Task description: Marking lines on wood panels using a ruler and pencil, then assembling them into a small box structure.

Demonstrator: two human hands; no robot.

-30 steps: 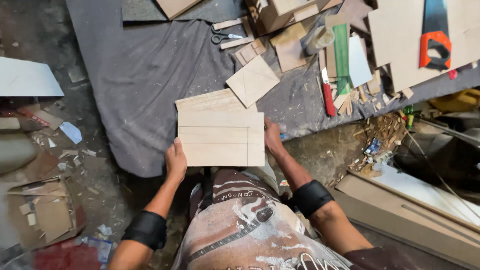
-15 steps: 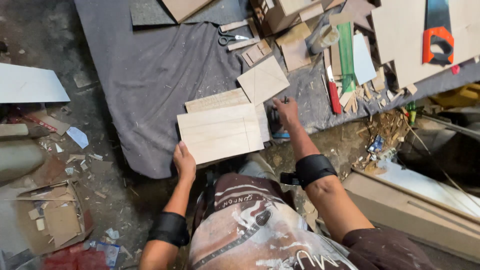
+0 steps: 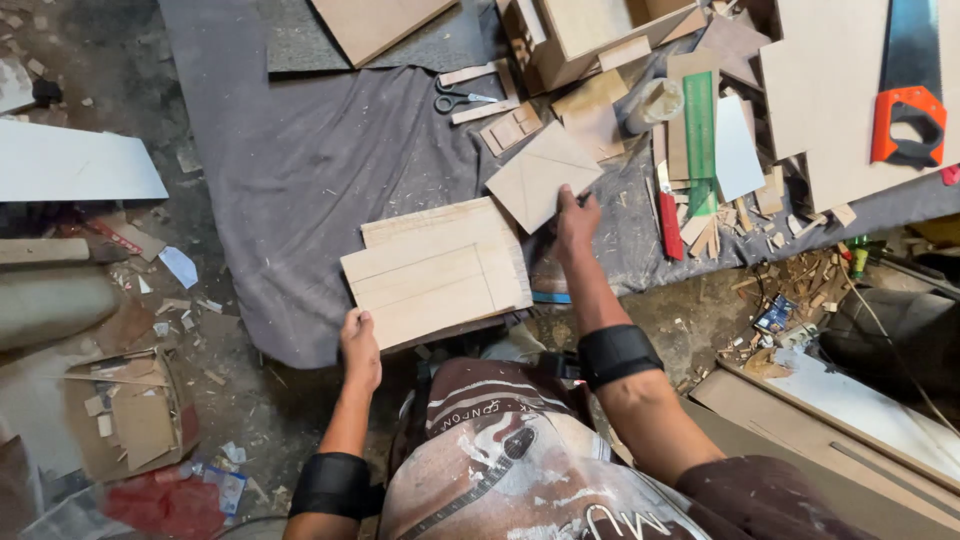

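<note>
My left hand grips the near left corner of a pale rectangular wooden board marked with pencil lines; it lies tilted on a grey cloth, on top of a second similar board. My right hand reaches forward and touches the near edge of a square cardboard piece with diagonal lines, lying on the cloth just beyond the boards. Both forearms wear black wrist bands.
Scissors, a red-handled knife, a green ruler, a tape roll and wood offcuts lie beyond. A saw with an orange handle rests on a board at right. Scraps and a cardboard box litter the floor left.
My right hand let go of the board's right edge and reached forward to the square cardboard piece. The left hand slid to the board's corner, and the board swung tilted.
</note>
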